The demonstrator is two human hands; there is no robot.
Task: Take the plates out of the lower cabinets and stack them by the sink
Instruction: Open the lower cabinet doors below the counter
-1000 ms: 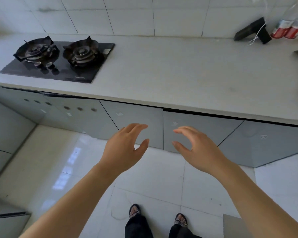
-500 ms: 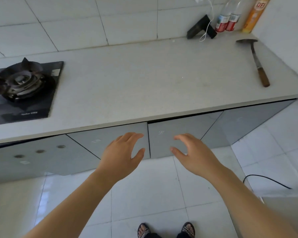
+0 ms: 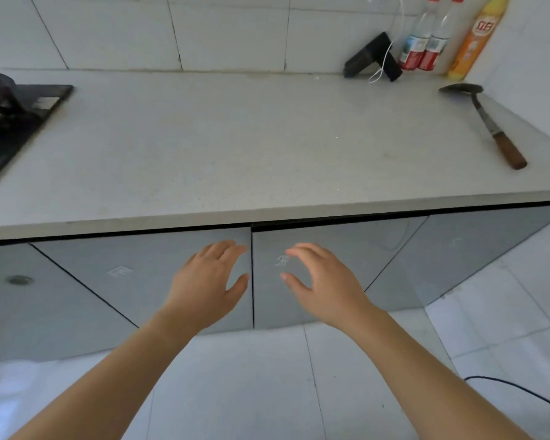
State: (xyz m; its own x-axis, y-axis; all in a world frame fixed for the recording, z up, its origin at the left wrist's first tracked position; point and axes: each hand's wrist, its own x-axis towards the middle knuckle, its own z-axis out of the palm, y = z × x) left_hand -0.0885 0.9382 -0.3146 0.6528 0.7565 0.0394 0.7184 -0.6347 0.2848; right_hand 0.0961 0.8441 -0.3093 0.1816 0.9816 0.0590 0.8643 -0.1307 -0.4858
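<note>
Grey lower cabinet doors run under the pale countertop [image 3: 235, 147], all closed. My left hand [image 3: 208, 285] is open, held in front of the door [image 3: 134, 281] left of the centre seam, fingers pointing up toward its top edge. My right hand [image 3: 323, 281] is open too, in front of the door [image 3: 356, 249] right of the seam. Whether either hand touches a door I cannot tell. No plates and no sink are in view.
A black gas hob [image 3: 10, 122] sits at the counter's left end. At the back right stand two clear bottles [image 3: 421, 49], an orange bottle [image 3: 475, 39] and a black device with a white cable [image 3: 373, 58]. A wooden-handled spatula [image 3: 489, 122] lies at the right. A black cord [image 3: 521, 392] crosses the floor.
The view has swung right and moved closer to the cabinets, so the hob slid off to the left. Both hands have risen toward the two centre doors, still open.
</note>
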